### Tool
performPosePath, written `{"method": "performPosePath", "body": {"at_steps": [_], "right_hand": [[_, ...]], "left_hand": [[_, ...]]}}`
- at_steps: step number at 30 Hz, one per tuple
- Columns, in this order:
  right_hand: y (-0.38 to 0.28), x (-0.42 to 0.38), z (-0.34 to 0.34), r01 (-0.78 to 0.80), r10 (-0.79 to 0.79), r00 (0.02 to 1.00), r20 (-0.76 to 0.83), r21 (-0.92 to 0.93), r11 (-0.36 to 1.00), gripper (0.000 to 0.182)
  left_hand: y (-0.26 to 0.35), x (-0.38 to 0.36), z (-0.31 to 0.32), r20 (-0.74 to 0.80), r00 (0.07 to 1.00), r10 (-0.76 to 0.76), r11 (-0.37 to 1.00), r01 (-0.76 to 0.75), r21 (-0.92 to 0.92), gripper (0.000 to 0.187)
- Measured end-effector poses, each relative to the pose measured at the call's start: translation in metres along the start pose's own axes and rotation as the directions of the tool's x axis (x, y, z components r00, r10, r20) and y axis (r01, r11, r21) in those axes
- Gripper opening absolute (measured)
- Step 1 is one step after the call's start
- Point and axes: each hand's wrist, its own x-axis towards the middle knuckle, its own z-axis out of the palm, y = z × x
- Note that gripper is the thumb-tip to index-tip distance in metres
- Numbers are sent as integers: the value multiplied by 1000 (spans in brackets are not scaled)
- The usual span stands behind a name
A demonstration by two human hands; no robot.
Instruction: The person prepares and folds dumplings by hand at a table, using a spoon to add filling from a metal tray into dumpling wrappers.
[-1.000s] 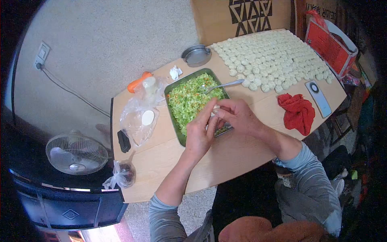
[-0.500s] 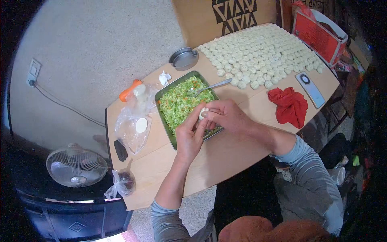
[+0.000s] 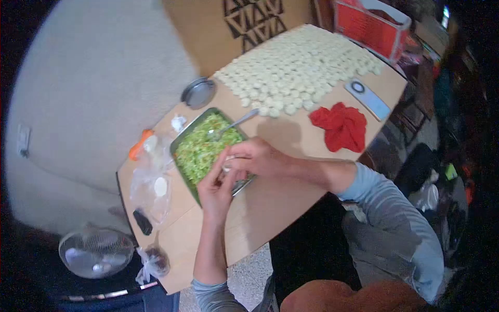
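Note:
Both hands meet over the near right edge of a metal tray [image 3: 183, 183] of chopped green filling [image 3: 200, 151]. My left hand [image 3: 215, 190] is closed around one side of a small white dumpling [image 3: 226, 164]. From the right, my right hand [image 3: 254, 157] pinches the same dumpling, and the fingers hide most of it. A spoon [image 3: 240, 121] rests in the filling with its handle over the tray's far right rim. Many small dumplings [image 3: 296, 67] lie in close rows on the far part of the table.
A red cloth [image 3: 343, 127] and a phone [image 3: 368, 99] lie at the right. Plastic bags with a white round piece [image 3: 160, 186], an orange object [image 3: 139, 145] and a black item [image 3: 142, 222] lie at the left. A round metal tin [image 3: 198, 93] stands behind the tray. A fan [image 3: 96, 253] stands lower left.
The view has shifted, so the table and its things appear further left, and the near left things lower. Both hands remain together on the dumpling, with slightly changed finger positions.

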Motion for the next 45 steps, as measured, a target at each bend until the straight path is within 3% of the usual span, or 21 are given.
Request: {"method": "performPosePath", "body": {"at_steps": [1,4,7,11,12,15,24,28,32,36,40,45], "right_hand": [[0,0,-1,4,-5,1000,8,28,1000,22],[0,-1,-3,3,-3,1000,2,2,1000,21],[3,0,-1,27,-29,999,15,106,994,20],[3,2,-4,44,-52,997,57,136,990,19],[4,2,-4,52,-61,996,64,131,990,19],[4,1,-6,42,-52,996,78,132,990,17],[3,-2,-4,53,-58,998,22,156,986,19],[1,0,1,6,-4,1000,-12,114,993,21],[10,3,-1,-18,20,1000,-10,124,992,24],[2,2,-1,-4,5,1000,-5,138,990,24],[1,2,0,25,-24,1000,-11,101,995,23],[3,3,-2,25,-25,1000,1,87,996,23]], "left_hand": [[-3,0,3,-12,999,-30,992,28,-121,48],[-4,1,4,-31,1000,1,999,-2,-49,47],[5,-2,7,-63,997,-34,994,27,-102,46],[11,-1,9,-76,997,34,999,-33,17,44],[6,-1,11,-104,995,-4,996,-5,-90,44],[8,-2,9,-79,997,19,999,-16,35,44],[9,-4,7,-63,997,35,999,-33,21,46],[8,-2,17,-165,986,12,978,-46,-203,48],[-1,-2,3,-101,995,19,991,-5,133,53],[-12,1,3,-138,982,129,984,-110,140,49],[-12,1,1,-100,984,147,965,-121,231,47],[-9,0,2,-93,989,113,979,-95,181,49]]}}
